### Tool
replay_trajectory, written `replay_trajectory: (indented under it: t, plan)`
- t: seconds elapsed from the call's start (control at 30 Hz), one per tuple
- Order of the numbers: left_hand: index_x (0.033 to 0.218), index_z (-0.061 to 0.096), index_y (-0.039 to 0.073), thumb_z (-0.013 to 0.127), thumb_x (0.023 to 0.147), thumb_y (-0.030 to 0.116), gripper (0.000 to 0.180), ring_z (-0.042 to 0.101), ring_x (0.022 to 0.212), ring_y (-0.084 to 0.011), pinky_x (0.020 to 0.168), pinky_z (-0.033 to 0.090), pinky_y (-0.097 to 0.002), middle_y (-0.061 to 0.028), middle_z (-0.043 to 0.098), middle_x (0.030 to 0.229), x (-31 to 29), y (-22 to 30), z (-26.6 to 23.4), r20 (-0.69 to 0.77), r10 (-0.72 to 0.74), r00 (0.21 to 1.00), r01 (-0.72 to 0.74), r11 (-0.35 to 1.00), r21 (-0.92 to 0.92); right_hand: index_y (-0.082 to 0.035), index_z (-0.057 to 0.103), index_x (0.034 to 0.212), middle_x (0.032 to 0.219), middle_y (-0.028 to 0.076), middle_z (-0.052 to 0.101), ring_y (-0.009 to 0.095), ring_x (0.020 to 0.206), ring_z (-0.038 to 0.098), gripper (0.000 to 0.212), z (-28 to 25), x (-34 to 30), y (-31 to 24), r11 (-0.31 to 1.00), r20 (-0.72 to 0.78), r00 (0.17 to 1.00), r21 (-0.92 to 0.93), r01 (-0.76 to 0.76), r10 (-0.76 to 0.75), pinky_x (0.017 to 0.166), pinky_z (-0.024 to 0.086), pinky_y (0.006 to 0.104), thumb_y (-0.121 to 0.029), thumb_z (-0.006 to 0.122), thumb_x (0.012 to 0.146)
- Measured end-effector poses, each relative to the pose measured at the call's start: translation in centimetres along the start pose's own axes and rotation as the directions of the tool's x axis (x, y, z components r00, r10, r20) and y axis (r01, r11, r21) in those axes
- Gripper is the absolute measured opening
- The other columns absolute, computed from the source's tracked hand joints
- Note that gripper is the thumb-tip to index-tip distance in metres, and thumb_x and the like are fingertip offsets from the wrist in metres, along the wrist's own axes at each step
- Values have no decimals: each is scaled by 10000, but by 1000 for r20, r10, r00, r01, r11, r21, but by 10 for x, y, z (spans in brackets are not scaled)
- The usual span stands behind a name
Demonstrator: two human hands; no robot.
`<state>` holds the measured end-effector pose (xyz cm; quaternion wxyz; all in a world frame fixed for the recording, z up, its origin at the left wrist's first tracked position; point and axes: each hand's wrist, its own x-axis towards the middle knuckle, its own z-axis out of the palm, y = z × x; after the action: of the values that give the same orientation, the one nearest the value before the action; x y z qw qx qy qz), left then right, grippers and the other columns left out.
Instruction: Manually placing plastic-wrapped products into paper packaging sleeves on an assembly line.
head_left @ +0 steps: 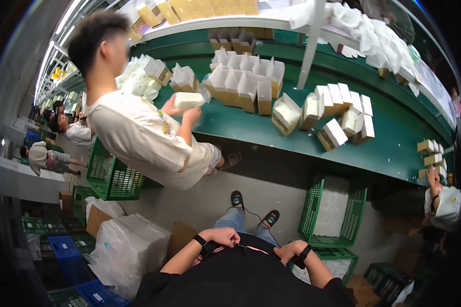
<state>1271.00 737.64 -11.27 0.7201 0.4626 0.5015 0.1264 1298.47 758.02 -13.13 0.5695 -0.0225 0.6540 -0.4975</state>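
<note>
Both of my hands are at my waist, in front of the black shirt (235, 279). My left hand (224, 236) has its fingers closed at a small dark piece by the waist, too small to name. On the other side, my right hand (289, 251) is curled against the dark cloth, and its fingertips are partly hidden. A thin pink strip (257, 249) shows between the hands. A thin dark cord hangs from the waist toward my shoes.
Ahead runs a green workbench (230, 123) with open boxes (248, 82) and closed boxes (343, 100). A co-worker (138, 123) at left holds a white packet (188, 100). Green crates (361, 204) stand at right; a plastic-wrapped bundle (130, 248) lies at left.
</note>
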Motion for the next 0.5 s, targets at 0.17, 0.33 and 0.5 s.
replay_trajectory:
  t: [0.17, 0.33, 0.5]
  plan:
    - [855, 629, 16, 674, 794, 41, 80, 517, 615, -100, 599, 412, -310, -3, 569, 643, -18, -20, -39, -13, 50, 999, -51, 999, -15, 60, 437, 1204, 912, 225, 676, 370, 876, 681, 784, -52, 5, -34, 995, 63, 994, -21, -92, 94, 696, 506, 438, -269, 838, 617]
    - [858, 631, 17, 674, 796, 43, 80, 515, 623, -91, 603, 414, -309, 2, 569, 647, -39, -33, -86, 30, 70, 997, -69, 997, -26, 69, 391, 1339, 987, 245, 695, 381, 914, 693, 919, -88, 40, -46, 984, 50, 983, -57, -172, 174, 711, 531, 431, -235, 859, 608]
    - [836, 653, 28, 700, 804, 85, 81, 547, 613, -94, 606, 445, -306, 3, 600, 651, -55, -53, -117, 83, 111, 990, -109, 994, -30, 80, 264, 1497, 1064, 275, 703, 388, 950, 712, 1129, -94, 75, -52, 983, 15, 987, -93, -157, 159, 705, 562, 447, -138, 884, 579]
